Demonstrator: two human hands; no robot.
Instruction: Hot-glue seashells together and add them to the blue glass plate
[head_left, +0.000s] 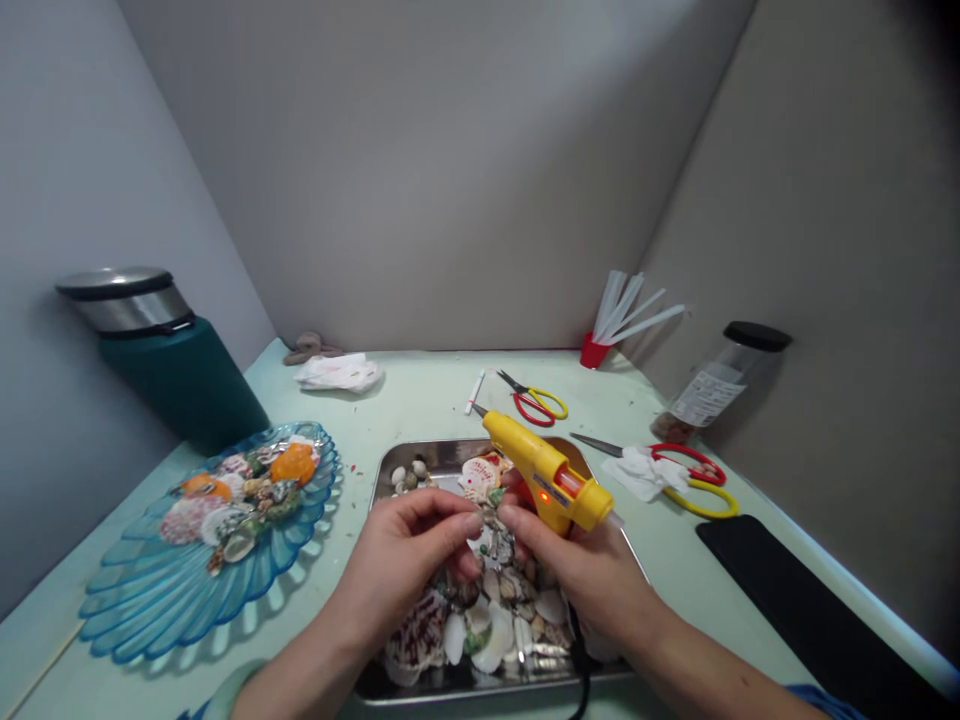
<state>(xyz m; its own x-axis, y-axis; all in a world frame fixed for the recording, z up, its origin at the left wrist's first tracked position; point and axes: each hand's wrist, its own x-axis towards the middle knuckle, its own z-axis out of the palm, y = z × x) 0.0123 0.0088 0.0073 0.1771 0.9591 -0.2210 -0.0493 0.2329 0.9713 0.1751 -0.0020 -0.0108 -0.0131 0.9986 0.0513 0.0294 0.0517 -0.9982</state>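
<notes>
Over the metal tray (384,470), my two hands meet with their fingertips close together. In my right hand (592,570) is a yellow hot glue gun (536,455), its orange light on and its nozzle pointing up and to the left. The thumb and fingers of my left hand (397,550) are pinched; whatever is between them is too small to make out. Shells fill much of the tray below, among them a dark-striped scallop shell (420,635), a pale shell (495,640) and a red-patterned scallop shell (480,475).
At left, a blue shell-shaped dish (142,600) bears several shells, before a teal bottle (176,370). Scissors (536,402) lie behind the tray; larger scissors (682,465) with tissue (641,472) lie right, near a jar (712,385). Glue sticks (622,305) stand in a red cup (593,352).
</notes>
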